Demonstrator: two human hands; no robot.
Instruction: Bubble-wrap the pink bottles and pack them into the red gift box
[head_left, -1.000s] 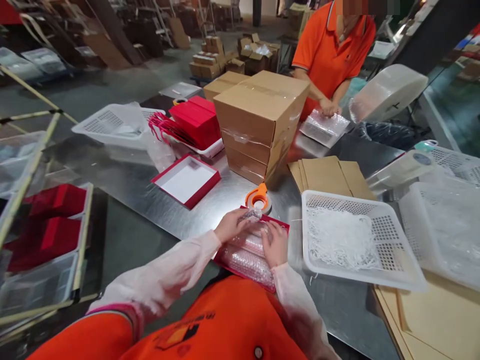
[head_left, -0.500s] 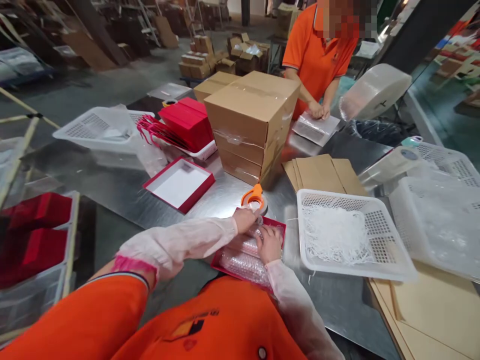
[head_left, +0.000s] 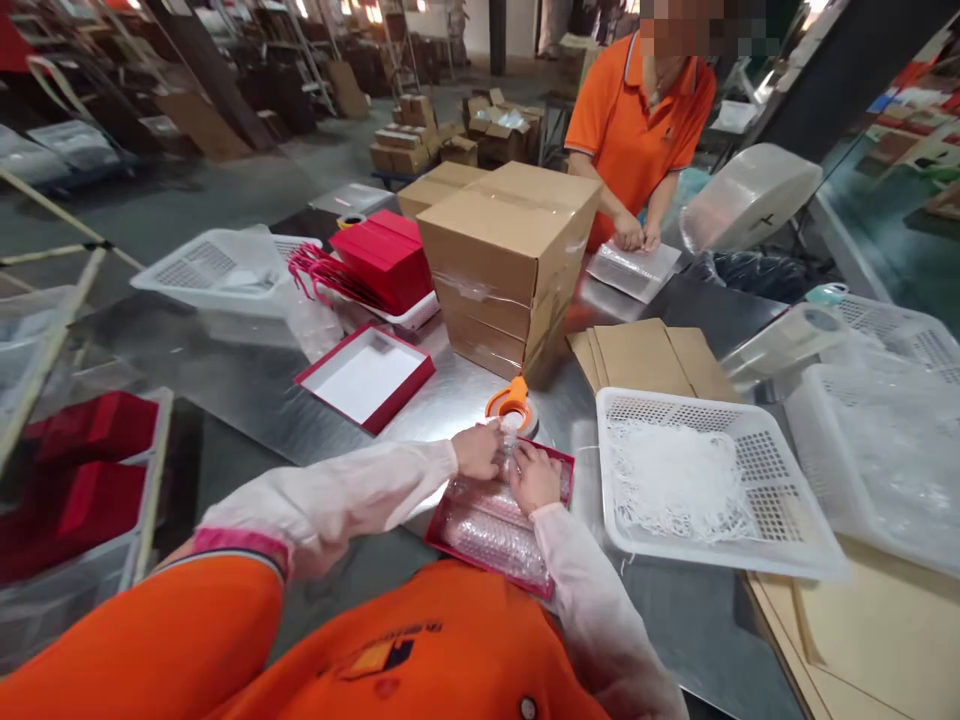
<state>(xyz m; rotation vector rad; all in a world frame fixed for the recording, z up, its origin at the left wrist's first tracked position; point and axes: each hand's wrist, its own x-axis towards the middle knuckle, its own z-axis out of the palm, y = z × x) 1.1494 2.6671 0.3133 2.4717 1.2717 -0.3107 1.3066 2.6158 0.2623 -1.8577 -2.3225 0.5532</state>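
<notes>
In front of my body lies a shallow red box, with items in bubble wrap filling it. My left hand is at the box's far left corner, its fingers curled onto the clear wrap. Beside it, my right hand has bent fingers pinching the same wrap at the far side. What lies under the wrap is hidden. Just beyond my hands sits an orange tape dispenser with a roll of tape. A red box lid with a white inside rests open side up to the left.
A white basket of shredded paper stands at right, near flat cardboard. Large cartons and red gift bags are beyond. Across the table, a person in orange handles a bubble-wrap pouch.
My left hand has shifted slightly left and down along the box's far edge. My right hand stays on the wrap with its fingers drawn in more. The camera view has tilted slightly.
</notes>
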